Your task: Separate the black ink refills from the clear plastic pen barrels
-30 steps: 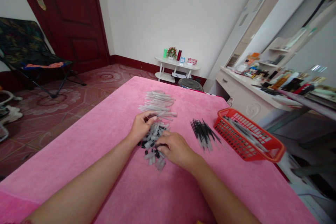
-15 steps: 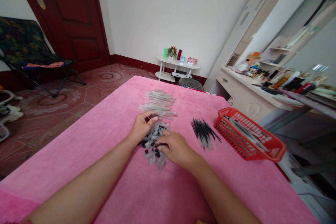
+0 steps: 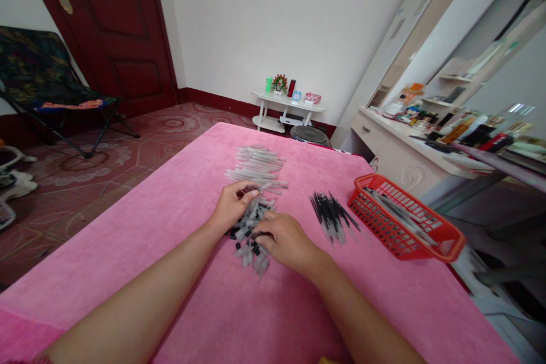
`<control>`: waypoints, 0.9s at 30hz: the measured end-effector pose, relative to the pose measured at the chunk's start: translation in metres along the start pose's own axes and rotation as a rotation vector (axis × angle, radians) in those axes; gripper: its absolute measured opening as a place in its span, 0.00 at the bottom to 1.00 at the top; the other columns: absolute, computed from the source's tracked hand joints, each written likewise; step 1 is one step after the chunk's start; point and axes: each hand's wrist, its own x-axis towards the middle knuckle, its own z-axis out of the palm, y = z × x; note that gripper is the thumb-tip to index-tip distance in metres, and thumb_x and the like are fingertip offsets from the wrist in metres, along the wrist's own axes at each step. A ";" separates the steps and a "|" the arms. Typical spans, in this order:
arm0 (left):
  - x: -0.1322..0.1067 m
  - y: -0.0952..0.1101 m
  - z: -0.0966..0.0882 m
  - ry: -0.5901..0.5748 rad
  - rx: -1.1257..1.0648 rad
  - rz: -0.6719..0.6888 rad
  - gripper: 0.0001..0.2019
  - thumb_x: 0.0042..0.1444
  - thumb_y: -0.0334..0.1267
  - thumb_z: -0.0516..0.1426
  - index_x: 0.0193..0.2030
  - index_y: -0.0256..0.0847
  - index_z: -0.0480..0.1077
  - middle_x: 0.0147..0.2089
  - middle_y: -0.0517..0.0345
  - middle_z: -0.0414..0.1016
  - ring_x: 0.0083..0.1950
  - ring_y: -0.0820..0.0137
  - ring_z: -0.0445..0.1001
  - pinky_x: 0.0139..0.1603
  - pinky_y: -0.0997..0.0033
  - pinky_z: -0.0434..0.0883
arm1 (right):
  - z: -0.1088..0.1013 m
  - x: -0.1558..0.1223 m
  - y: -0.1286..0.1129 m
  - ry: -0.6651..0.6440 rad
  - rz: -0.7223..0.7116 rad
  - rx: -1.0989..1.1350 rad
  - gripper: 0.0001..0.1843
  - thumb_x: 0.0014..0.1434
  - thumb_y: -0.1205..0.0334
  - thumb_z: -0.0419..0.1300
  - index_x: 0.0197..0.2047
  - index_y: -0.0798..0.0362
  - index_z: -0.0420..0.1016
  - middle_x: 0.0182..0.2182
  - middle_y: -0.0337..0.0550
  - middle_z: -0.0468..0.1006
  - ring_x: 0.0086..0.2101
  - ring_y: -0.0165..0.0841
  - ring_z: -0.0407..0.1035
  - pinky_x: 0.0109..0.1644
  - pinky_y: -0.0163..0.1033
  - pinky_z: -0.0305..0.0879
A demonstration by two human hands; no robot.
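A pile of small black and translucent caps [image 3: 244, 251] lies on the pink cloth between my hands. My left hand [image 3: 230, 205] is at the pile's upper left, thumb and fingers closed together; what they hold is hidden. At the pile's right side is my right hand [image 3: 285, 237], its fingers curled in a pinch over the caps, and anything inside is too small to make out. Just beyond my left hand lies a stack of clear, slim pen-like tubes [image 3: 255, 164]. To the right rests a bundle of thin black sticks with pale ends [image 3: 327, 215], resembling pen refills.
A red plastic basket [image 3: 384, 233] holding long grey and black sticks stands at the right of the pink-covered table [image 3: 170, 210]. Past the table are a white shelf [image 3: 267, 98] and a round dark stool [image 3: 310, 135]. A dresser with bottles [image 3: 401, 151] is on the right.
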 end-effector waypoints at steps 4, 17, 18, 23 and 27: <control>-0.001 -0.002 0.000 -0.008 0.025 0.015 0.09 0.49 0.37 0.59 0.36 0.37 0.75 0.36 0.54 0.78 0.37 0.67 0.75 0.39 0.71 0.70 | 0.000 0.000 0.000 0.003 -0.004 0.005 0.10 0.56 0.67 0.59 0.39 0.48 0.78 0.34 0.39 0.73 0.34 0.28 0.66 0.38 0.31 0.57; -0.001 -0.005 0.001 -0.024 0.027 0.008 0.10 0.48 0.37 0.59 0.37 0.37 0.76 0.36 0.54 0.78 0.38 0.67 0.75 0.39 0.72 0.69 | 0.000 0.000 0.000 0.023 -0.029 0.016 0.09 0.55 0.67 0.59 0.38 0.48 0.78 0.34 0.39 0.73 0.34 0.28 0.66 0.38 0.31 0.57; -0.002 -0.005 0.000 -0.029 0.029 0.010 0.10 0.49 0.37 0.59 0.37 0.37 0.76 0.36 0.54 0.78 0.38 0.67 0.75 0.40 0.72 0.69 | 0.001 0.000 0.001 0.026 -0.032 0.015 0.09 0.55 0.67 0.59 0.38 0.48 0.78 0.34 0.39 0.73 0.34 0.28 0.66 0.38 0.31 0.57; -0.002 -0.005 0.000 -0.049 0.064 0.031 0.10 0.50 0.37 0.58 0.38 0.36 0.75 0.37 0.53 0.78 0.39 0.67 0.75 0.40 0.72 0.69 | 0.002 0.000 0.002 0.037 -0.028 0.007 0.09 0.55 0.67 0.59 0.38 0.48 0.78 0.34 0.39 0.73 0.34 0.27 0.66 0.37 0.31 0.57; -0.002 -0.005 0.000 -0.063 0.072 0.033 0.10 0.51 0.37 0.58 0.38 0.35 0.75 0.38 0.53 0.78 0.39 0.67 0.75 0.41 0.72 0.69 | 0.002 -0.001 0.002 0.039 -0.030 0.011 0.09 0.55 0.67 0.59 0.38 0.48 0.78 0.34 0.39 0.73 0.34 0.27 0.67 0.37 0.31 0.57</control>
